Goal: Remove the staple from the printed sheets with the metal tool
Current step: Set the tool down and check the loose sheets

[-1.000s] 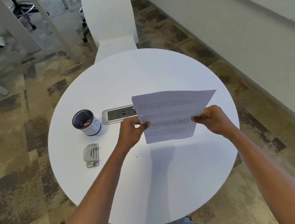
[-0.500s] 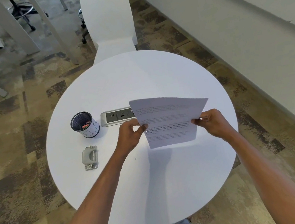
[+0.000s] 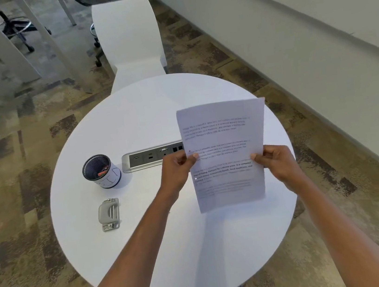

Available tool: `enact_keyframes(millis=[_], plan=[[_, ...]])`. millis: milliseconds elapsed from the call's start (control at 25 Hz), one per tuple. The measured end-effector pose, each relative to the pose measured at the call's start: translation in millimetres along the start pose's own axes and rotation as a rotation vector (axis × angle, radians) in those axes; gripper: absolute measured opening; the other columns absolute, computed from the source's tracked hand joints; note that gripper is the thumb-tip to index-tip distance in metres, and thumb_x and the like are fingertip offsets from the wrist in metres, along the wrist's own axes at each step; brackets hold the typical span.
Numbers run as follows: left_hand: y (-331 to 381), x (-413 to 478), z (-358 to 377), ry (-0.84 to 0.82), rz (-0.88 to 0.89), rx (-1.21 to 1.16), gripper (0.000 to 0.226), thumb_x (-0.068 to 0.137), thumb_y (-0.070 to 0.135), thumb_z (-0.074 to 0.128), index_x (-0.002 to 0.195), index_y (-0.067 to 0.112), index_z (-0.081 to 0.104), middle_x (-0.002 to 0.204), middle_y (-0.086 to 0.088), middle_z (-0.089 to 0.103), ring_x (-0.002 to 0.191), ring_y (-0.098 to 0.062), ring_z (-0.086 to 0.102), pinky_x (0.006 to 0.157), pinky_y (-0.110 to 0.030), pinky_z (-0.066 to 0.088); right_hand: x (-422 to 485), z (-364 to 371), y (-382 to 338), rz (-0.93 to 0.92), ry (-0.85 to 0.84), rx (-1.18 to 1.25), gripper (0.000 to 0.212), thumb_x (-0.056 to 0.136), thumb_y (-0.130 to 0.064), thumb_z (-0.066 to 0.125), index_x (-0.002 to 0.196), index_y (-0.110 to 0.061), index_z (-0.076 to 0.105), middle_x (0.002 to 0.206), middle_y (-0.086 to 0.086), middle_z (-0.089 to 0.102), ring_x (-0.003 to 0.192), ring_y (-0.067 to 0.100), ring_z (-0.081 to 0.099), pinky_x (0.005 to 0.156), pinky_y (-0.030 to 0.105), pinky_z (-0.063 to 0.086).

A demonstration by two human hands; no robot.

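I hold the printed sheets (image 3: 225, 155) upright above the worktop (image 3: 145, 115), my left hand (image 3: 175, 172) and right hand (image 3: 277, 162) each pinching a side edge. Staple not discernible. Metal tool (image 3: 109, 214) lies untouched, well left. Judgement: inspection step; next, free one hand to fetch the tool.

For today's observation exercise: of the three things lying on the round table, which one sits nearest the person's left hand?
The power strip set in the table: its right end lies right beside the left hand. The cup and metal tool lie farther left.
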State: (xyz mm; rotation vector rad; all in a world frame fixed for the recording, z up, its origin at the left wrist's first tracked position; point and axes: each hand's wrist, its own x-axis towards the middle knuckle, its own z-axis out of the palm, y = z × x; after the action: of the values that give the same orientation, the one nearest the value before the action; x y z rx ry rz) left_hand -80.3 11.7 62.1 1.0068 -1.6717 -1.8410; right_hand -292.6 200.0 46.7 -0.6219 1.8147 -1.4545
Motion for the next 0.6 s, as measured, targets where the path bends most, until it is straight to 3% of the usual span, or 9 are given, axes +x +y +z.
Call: enact_keyframes(millis=[160,280,360,520,600], plan=[[-19.9,3.5,38.6,0.122,-0.244,0.056,0.013,0.081,0.006,0.072,0.087,-0.005,0.069,0.093,-0.022,0.073,0.074,-0.025,0.068,0.064,-0.04,0.058,-10.5,-15.3,22.9,0.139,0.16,0.017,0.003,0.085,-0.009,0.073,0.083,-0.011,0.075,0.083,0.008,0.079,0.07,0.024,0.076,0.059,0.031,0.061],[-51.5,-4.9,64.3,0.146,-0.405,0.141,0.009,0.079,0.006,0.074,0.076,0.003,0.065,0.089,-0.019,0.072,0.072,-0.028,0.069,0.06,-0.037,0.059,-20.6,-27.6,50.8,0.272,0.2,-0.033,0.005,0.086,-0.007,0.072,0.081,-0.004,0.072,0.077,0.014,0.078,0.064,0.028,0.075,0.054,0.032,0.059],[-72.2,-10.4,76.3,0.135,-0.488,0.213,0.006,0.081,0.008,0.071,0.082,0.006,0.065,0.09,-0.016,0.072,0.074,-0.029,0.07,0.065,-0.041,0.061,-23.6,-33.2,68.4,0.33,0.214,-0.101,0.009,0.086,-0.007,0.072,0.078,-0.005,0.072,0.073,0.012,0.078,0.059,0.025,0.075,0.05,0.029,0.057],[-96.5,-12.4,89.8,0.137,-0.52,0.337,0.007,0.08,0.007,0.067,0.087,0.005,0.068,0.093,-0.015,0.073,0.087,-0.033,0.069,0.079,-0.046,0.058,-22.1,-39.2,97.3,0.414,0.238,-0.195,0.014,0.086,-0.004,0.072,0.072,-0.006,0.07,0.071,0.012,0.077,0.056,0.024,0.073,0.056,0.035,0.06],[-97.9,-11.0,93.8,0.141,-0.487,0.385,0.01,0.08,0.004,0.061,0.084,0.008,0.069,0.091,-0.014,0.073,0.089,-0.032,0.069,0.081,-0.045,0.057,-19.2,-42.2,107.6,0.437,0.243,-0.246,0.019,0.086,-0.004,0.072,0.068,-0.008,0.069,0.064,0.003,0.076,0.051,0.017,0.071,0.05,0.028,0.057]])
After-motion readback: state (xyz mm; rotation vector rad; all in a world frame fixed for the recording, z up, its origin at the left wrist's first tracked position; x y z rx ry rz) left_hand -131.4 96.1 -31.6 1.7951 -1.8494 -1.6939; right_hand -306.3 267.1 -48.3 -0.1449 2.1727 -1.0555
